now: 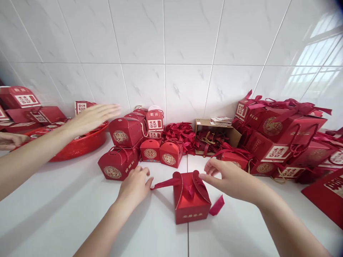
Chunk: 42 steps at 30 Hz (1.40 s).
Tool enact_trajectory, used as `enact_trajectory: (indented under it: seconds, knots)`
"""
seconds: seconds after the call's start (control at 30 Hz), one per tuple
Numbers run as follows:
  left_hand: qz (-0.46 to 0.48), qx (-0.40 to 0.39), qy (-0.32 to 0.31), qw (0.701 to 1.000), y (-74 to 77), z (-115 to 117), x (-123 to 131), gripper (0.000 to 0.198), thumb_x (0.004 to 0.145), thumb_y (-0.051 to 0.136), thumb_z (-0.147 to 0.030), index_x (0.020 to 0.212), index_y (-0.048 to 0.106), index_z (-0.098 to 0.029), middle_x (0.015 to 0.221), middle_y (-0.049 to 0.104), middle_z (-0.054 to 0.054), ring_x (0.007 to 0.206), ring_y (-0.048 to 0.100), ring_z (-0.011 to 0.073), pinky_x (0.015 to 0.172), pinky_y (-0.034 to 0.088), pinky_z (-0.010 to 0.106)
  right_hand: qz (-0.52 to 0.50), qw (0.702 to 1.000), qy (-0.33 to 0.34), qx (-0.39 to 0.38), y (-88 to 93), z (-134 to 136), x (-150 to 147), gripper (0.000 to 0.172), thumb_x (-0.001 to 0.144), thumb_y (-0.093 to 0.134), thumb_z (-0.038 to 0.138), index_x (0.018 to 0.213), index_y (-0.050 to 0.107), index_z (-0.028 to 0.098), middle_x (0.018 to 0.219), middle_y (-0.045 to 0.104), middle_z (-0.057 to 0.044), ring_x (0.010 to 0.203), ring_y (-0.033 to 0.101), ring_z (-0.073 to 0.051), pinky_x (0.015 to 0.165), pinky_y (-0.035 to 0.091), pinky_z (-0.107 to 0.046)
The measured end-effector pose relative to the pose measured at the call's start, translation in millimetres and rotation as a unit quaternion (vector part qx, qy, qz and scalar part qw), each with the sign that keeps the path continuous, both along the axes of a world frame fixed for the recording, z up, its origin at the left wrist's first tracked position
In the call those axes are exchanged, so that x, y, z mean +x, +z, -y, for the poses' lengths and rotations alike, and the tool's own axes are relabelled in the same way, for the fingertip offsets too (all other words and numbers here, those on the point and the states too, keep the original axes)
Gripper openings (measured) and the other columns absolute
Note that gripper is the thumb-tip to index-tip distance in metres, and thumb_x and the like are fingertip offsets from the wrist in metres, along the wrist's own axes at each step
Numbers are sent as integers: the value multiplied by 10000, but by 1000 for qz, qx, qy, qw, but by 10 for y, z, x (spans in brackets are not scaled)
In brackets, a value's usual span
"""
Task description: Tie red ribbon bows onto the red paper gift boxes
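Observation:
A small red gift box (192, 206) stands before me, its curved flaps folded together at the top. A dark red ribbon (167, 183) runs through the top, one end stretching left and the other hanging at the right side. My left hand (135, 184) is left of the box, thumb and fingers apart, with the ribbon's end by the thumb tip; whether they touch I cannot tell. At the box's upper right, my right hand (227, 176) has loosely curved, parted fingers, the thumb close to the flap. Nothing shows in its grasp.
Red boxes (124, 132) are stacked behind my left hand. A ribbon pile (180, 135) and an open carton (199, 125) stand farther back. More ribboned boxes (278, 128) fill the right. Another person's hand (98, 113) reaches over a red basin (85, 147) at left.

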<state>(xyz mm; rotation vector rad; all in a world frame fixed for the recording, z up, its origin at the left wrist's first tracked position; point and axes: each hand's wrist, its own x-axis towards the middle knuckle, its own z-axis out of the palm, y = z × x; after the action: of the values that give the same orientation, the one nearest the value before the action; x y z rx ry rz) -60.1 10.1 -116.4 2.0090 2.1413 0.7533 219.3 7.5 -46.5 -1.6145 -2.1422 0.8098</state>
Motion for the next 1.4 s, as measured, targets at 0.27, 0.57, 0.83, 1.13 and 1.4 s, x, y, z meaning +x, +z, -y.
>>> enact_trajectory:
  seconds: [0.27,0.57,0.83,1.13,1.4]
  knots:
    - [382,-85,-187,901,-28,172,557,277,782,581,-458,826,456,-215,836,487,-14,762,499,135,673,417,234,-227,919,174,-273,-503,-332,184,359,684,731,419,768,472,185,697,520,33,632,474,-91,561,341,-209]
    - [402,-204,-131,883,118,72,255,452,737,577,-555,534,435,-177,537,325,-57,505,299,93,495,240,240,-256,915,170,-261,-423,-386,367,392,736,636,525,701,491,162,562,327,75,478,246,-50,443,165,-215]
    - [399,-203,-170,878,266,78,140,493,713,648,-443,459,308,-192,527,250,-59,511,295,99,499,295,229,-174,960,133,-175,-206,-298,462,383,677,673,524,668,539,165,577,389,53,541,312,-82,501,224,-237]
    - [264,-270,-147,914,47,-1,100,512,681,609,-577,490,320,-200,447,288,-77,420,291,87,461,251,230,-72,966,168,-181,-507,-442,360,427,706,630,537,567,456,173,514,298,69,495,258,-72,481,178,-233]
    - [137,3,-125,983,259,160,136,251,801,515,-415,667,554,-206,703,569,-1,652,511,152,586,356,230,64,996,46,-27,-257,-197,489,295,639,699,477,729,643,202,765,609,-41,651,540,-171,518,351,-252]
